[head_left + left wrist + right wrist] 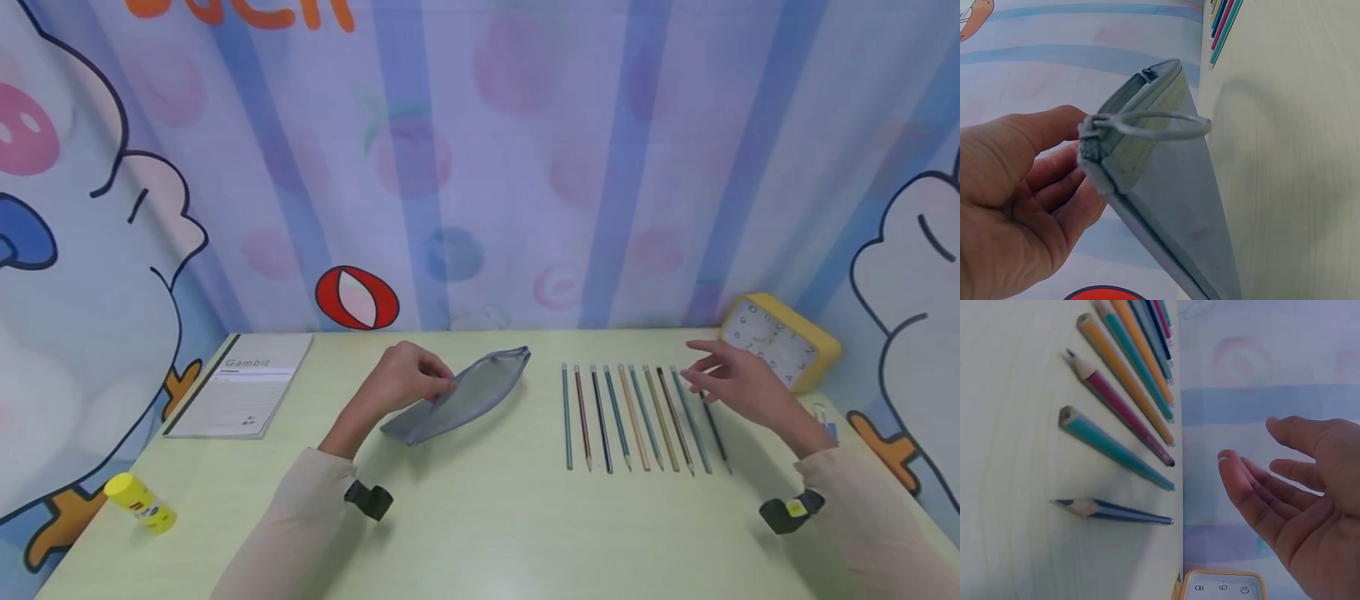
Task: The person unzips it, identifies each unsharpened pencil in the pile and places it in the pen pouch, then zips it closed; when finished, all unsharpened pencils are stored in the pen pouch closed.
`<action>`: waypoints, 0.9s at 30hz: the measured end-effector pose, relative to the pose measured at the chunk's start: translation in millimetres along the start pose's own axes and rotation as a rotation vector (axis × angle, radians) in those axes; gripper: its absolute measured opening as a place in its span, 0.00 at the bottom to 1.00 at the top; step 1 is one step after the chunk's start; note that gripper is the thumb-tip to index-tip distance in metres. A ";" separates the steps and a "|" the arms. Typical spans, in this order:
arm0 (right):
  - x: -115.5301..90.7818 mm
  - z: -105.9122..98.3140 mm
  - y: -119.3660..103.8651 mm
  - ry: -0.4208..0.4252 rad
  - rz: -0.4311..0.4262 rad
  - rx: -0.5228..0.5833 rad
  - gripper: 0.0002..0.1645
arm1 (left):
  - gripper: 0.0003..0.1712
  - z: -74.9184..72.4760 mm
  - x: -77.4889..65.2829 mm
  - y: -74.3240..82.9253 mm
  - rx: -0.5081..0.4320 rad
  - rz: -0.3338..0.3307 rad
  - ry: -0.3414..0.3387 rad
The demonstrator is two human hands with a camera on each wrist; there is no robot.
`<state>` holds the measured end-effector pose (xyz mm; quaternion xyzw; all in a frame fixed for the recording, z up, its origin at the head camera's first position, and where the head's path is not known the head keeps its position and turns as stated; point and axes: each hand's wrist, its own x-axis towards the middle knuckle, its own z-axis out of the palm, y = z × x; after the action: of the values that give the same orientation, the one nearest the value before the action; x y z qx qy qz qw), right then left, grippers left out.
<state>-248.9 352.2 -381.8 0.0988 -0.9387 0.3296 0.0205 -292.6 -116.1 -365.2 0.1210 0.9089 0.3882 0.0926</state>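
My left hand (407, 377) pinches the rim of a grey zippered pencil case (483, 390) between thumb and fingers, holding it tilted over the table. In the left wrist view, a loop (1166, 127) sticks out from the end of the case. A row of several pencils (626, 425) lies on the table to the right, some sharpened and some blunt. Above the row's right end hovers my right hand (731, 379), its fingers loosely spread and holding nothing. Nearest to it lies a dark blue sharpened pencil (1125, 512), apart from the fingers in the right wrist view.
A yellow clock (783, 340) stands at the back right, just behind my right hand, with a small blue clip-like item (827, 423) nearby. On the left are a notebook (240, 392) and a yellow glue stick (141, 502). A printed curtain (510, 167) hangs along the table's back edge.
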 end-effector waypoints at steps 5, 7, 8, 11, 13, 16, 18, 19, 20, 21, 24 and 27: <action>2.7 5.2 4.0 -0.039 0.040 -0.074 0.40 | 0.07 -2.4 -2.9 -0.1 0.004 0.005 0.003; 4.3 7.6 5.3 -0.067 0.045 -0.106 0.39 | 0.07 -2.8 -3.7 -0.5 0.003 0.006 0.004; 5.2 8.8 6.3 -0.085 0.043 -0.119 0.39 | 0.07 -2.9 -3.9 -0.8 0.001 0.007 0.005; 8.3 12.6 9.9 -0.153 0.036 -0.170 0.38 | 0.07 -2.9 -4.1 -1.5 0.001 0.005 0.003; 10.5 15.3 11.8 -0.201 0.030 -0.189 0.39 | 0.07 -3.0 -4.0 -1.9 0.004 0.003 0.004; 13.7 19.1 11.5 -0.252 0.022 -0.209 0.39 | 0.07 -3.4 -3.9 -2.1 0.008 -0.003 0.008; 15.5 22.1 10.4 -0.264 0.027 -0.225 0.39 | 0.07 -3.4 -4.1 -2.1 0.007 -0.005 0.009; 16.1 23.6 9.8 -0.269 0.037 -0.235 0.40 | 0.07 -3.3 -4.3 -2.2 0.005 -0.006 0.007; 16.6 25.0 9.5 -0.273 0.044 -0.242 0.40 | 0.07 -3.1 -4.6 -2.3 0.004 -0.010 0.004; 17.2 26.5 9.4 -0.278 0.054 -0.254 0.40 | 0.07 -2.8 -4.8 -2.5 0.002 -0.013 0.002; 18.5 30.1 8.5 -0.288 0.097 -0.273 0.42 | 0.07 -2.6 -5.4 -3.1 0.002 -0.021 -0.004; 20.5 31.6 8.1 -0.294 0.125 -0.287 0.42 | 0.07 -3.8 -5.0 -4.1 0.001 -0.016 0.002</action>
<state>-269.7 335.1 -409.4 0.0834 -0.9732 0.1750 -0.1235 -289.5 -122.9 -365.2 0.1133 0.9101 0.3873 0.0946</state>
